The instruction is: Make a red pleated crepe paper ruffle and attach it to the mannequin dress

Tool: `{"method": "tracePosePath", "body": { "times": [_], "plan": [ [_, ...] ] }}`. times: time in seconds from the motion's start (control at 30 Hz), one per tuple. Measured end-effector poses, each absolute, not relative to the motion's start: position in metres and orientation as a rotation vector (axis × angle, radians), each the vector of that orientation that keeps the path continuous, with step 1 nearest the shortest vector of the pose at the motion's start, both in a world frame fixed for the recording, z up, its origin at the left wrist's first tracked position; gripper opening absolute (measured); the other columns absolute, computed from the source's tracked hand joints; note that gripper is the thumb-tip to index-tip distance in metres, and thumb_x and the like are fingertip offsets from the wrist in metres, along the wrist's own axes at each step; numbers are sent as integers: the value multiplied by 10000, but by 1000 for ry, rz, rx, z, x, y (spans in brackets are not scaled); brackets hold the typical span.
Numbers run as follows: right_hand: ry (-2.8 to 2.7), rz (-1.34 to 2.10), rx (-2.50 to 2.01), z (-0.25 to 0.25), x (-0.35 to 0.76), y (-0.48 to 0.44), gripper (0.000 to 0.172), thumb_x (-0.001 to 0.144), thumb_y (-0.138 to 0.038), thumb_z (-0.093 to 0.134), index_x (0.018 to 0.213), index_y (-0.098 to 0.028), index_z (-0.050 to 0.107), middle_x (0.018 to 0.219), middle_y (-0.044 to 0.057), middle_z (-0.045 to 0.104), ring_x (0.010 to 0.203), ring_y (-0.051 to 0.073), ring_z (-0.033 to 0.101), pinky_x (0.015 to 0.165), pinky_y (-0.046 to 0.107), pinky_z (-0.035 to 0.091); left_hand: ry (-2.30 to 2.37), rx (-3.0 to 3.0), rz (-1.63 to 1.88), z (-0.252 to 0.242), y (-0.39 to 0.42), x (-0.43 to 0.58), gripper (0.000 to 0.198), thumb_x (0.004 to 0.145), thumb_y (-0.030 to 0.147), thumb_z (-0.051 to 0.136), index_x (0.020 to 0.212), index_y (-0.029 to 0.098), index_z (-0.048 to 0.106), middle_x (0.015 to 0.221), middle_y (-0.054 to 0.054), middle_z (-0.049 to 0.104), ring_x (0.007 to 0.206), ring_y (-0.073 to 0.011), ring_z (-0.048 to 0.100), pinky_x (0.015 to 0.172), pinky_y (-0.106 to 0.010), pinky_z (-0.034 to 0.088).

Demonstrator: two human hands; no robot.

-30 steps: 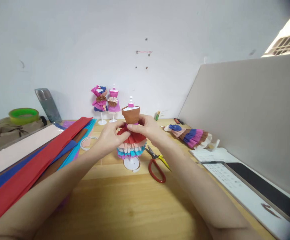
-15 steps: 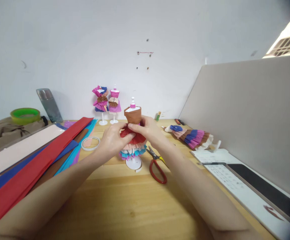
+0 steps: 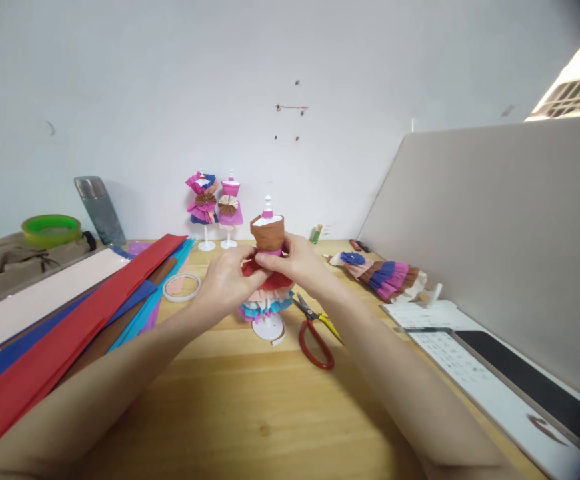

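Note:
In the middle of the wooden table stands a small dress form on a round white base. It wears a brown paper bodice, a magenta waist and a layered crepe-paper skirt in red, peach, white, blue and purple. My left hand grips the red top layer of the skirt from the left, thumb in front. My right hand holds the waist from the right, its thumb pressed on the same red layer. Fingers behind the form are hidden. Scissors with red and yellow handles lie beside the base.
Strips of crepe paper cover the left side, near a tape roll. Two dressed forms stand by the wall. Another dressed form lies at right, before a white keyboard-like board. A flask leans at the back left.
The hands stay at the waist. My right thumb has shifted slightly down, and more of the magenta waist shows under the bodice. The view has shifted very slightly.

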State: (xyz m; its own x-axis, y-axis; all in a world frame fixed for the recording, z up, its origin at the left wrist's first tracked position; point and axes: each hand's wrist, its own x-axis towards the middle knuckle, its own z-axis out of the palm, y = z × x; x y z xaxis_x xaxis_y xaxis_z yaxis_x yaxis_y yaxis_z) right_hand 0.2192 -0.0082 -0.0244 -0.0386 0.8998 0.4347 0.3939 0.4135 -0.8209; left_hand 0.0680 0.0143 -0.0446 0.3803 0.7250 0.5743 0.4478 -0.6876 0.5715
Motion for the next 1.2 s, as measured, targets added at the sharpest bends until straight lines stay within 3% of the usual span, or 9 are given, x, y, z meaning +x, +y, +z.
{"method": "tracePosePath", "body": {
  "times": [0.17,0.3,0.4,0.57,0.7,0.87,1.07,1.2],
  "plan": [
    [-1648,558,-1159,-25,221,-6,263,685,-352,698,844,-144,677,832,68,740,786,228,662,670,305,469,1052,2298,1205,-42,13,68,107,776,247,584,793,190,673,794,-26,726,776,-205,649,662,-288,466],
    [-1729,697,-1019,-15,239,-10,366,753,-450,664,943,-141,707,972,86,751,933,257,667,816,359,486,921,2242,1150,-39,16,65,184,786,269,610,910,181,713,908,-34,751,857,-218,671,740,-309,501],
    [-1714,715,-1064,-6,256,-15,342,751,-429,679,952,-156,728,1021,84,750,1044,270,649,906,389,473,850,2207,1157,-38,22,63,208,790,260,603,932,168,724,914,-34,754,859,-216,677,754,-310,518],
    [-1776,743,-1190,-5,265,-16,369,690,-322,728,1012,-143,712,1097,118,729,1046,279,651,854,391,504,810,2147,1138,-40,29,62,258,788,258,611,990,146,727,970,-60,757,891,-236,688,809,-348,532],
    [-1904,659,-1183,-14,252,-10,254,722,-251,675,943,-131,708,978,96,737,932,245,668,814,363,503,790,2161,1181,-41,28,62,238,811,274,582,938,134,727,933,-69,750,886,-239,683,801,-347,526],
    [-1822,606,-1253,-22,241,-4,216,740,-300,675,861,-122,691,877,76,731,841,221,665,740,326,517,781,2148,1202,-41,26,61,278,832,346,592,937,128,729,940,-75,754,901,-244,684,812,-346,525],
    [-1991,851,-1120,-13,254,-11,287,752,-319,678,987,-163,728,1053,70,744,990,250,669,873,362,517,735,2077,1140,-39,29,60,286,779,346,666,959,136,736,983,-74,762,941,-252,688,845,-350,534],
    [-1951,984,-1057,-11,262,-12,274,784,-358,657,978,-180,733,1006,50,752,969,238,678,920,376,506,657,1978,1058,-41,34,58,334,767,401,686,952,127,728,940,-83,751,889,-248,686,795,-352,541]
  ]
}}
